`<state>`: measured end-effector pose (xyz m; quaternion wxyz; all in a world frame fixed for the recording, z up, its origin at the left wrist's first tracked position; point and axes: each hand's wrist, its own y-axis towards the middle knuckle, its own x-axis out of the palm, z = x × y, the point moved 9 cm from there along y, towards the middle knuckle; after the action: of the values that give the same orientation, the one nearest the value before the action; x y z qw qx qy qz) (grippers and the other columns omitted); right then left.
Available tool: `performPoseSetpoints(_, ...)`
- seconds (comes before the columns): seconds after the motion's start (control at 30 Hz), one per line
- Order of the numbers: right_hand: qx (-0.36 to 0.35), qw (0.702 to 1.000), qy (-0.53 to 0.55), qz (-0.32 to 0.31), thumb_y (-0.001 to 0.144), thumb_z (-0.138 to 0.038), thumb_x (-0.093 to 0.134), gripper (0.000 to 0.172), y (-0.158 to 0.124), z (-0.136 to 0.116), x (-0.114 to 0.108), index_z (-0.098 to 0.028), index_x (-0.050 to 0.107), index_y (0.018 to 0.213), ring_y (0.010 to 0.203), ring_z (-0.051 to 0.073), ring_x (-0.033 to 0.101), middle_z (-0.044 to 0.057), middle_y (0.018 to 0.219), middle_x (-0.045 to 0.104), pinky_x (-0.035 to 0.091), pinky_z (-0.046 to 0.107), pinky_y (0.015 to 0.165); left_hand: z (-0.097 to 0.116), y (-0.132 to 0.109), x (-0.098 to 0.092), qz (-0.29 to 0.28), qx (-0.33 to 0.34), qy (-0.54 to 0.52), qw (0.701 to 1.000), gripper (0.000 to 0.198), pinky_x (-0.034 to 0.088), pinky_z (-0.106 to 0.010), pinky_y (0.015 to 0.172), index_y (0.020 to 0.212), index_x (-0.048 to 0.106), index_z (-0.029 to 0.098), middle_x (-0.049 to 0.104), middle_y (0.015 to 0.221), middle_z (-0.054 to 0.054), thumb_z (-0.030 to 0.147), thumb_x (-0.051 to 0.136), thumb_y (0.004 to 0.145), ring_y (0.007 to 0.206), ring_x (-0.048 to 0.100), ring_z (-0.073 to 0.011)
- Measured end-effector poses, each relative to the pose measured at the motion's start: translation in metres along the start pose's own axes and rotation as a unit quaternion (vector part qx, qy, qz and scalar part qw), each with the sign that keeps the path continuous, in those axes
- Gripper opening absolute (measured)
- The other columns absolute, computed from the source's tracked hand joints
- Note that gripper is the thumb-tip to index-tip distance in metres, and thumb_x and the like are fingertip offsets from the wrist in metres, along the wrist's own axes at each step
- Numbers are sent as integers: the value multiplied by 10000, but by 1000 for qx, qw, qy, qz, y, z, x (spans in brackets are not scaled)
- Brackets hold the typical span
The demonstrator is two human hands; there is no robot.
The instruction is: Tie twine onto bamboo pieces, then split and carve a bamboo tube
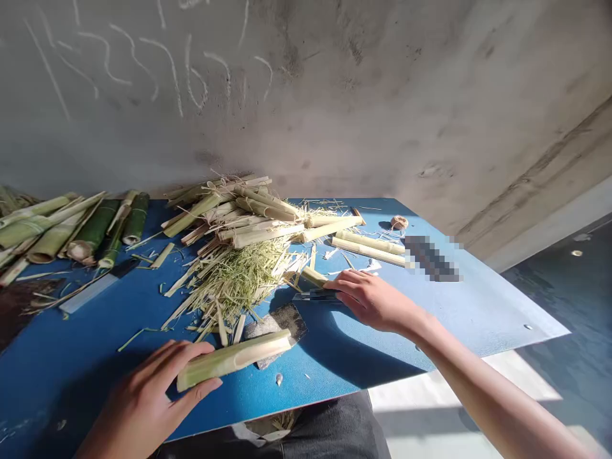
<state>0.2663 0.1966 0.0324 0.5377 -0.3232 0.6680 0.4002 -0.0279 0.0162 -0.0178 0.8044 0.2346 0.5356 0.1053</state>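
**Left hand [146, 401] curls around a pale green cut stalk [234, 360] on the blue table [344, 357].**
Right hand [377, 303], fingers spread, sits by a flat silver knife [318, 295]. A big heap of thin green shreds [239, 287] is already cut; long pale stalks [368, 250] lie whole.

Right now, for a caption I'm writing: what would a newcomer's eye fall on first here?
The heap of shredded green stalk fibres dominates the middle of the blue table. At the near edge, the left hand rests on a split pale-green stalk, while the right hand reaches over a metal-bladed cutter.
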Motion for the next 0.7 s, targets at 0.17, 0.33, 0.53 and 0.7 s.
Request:
performPoseSetpoints(0.17,15,998,-54,-8,1068,-278,532,245,52,0,-5,-202,759,1114,995,247,673,98,1147,731,505,371,846,12,16,13,-37,6,-2,999,287,580,-257,925,1191,684,293,770,1114,-26,512,625,1015,1040,752,-200)
performPoseSetpoints(0.33,-42,989,-112,-89,1057,-271,600,202,103,-31,34,-145,754,1087,1019,259,680,114,1071,751,458,360,838,15,15,10,-36,-4,10,999,293,588,-278,911,1213,703,279,767,1133,-45,483,612,1024,1041,750,-216)
performPoseSetpoints(0.53,-51,986,-130,-95,1100,-232,514,251,111,-37,48,-119,723,1021,950,231,689,127,1049,754,418,342,811,17,17,7,-31,2,3,1000,293,600,-279,890,1221,708,273,771,1117,-52,467,600,1030,1015,758,-213)
performPoseSetpoints(0.7,-27,994,-102,-28,1130,-256,438,279,94,-26,21,-144,679,1044,839,196,674,96,1004,758,403,328,778,17,17,6,-13,14,10,1000,292,609,-269,865,1235,691,279,769,1131,-39,466,608,1027,1019,762,-209)
